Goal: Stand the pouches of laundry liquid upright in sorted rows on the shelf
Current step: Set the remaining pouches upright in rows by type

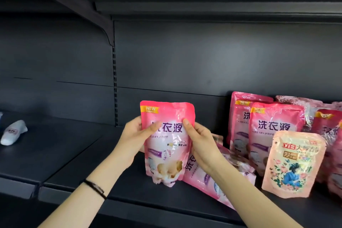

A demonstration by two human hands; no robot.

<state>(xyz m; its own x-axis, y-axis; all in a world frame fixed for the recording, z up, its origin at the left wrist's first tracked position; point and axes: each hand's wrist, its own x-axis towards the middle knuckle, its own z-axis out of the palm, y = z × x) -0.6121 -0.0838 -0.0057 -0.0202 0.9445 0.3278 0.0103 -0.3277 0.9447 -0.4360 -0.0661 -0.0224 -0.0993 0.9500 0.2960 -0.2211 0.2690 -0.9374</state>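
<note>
A pink pouch point(166, 146) is held upright over the middle of the shelf point(74, 153), its base low by the board. It is gripped at its left edge by the left hand point(137, 135) and at its right edge by the right hand point(199, 142), thumbs on its front. Just right of it a second pouch point(203, 177) is laid flat; toward the right end matching pouches point(273, 135) are stood near the back with a peach pouch point(294, 164) before them, and a white bottle point(13, 132) is laid near the left end.

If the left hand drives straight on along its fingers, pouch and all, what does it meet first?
Likely the shelf's dark back panel: the left hand, gripping the held pouch, points up and right into open space there. Depth is unclear.
</note>
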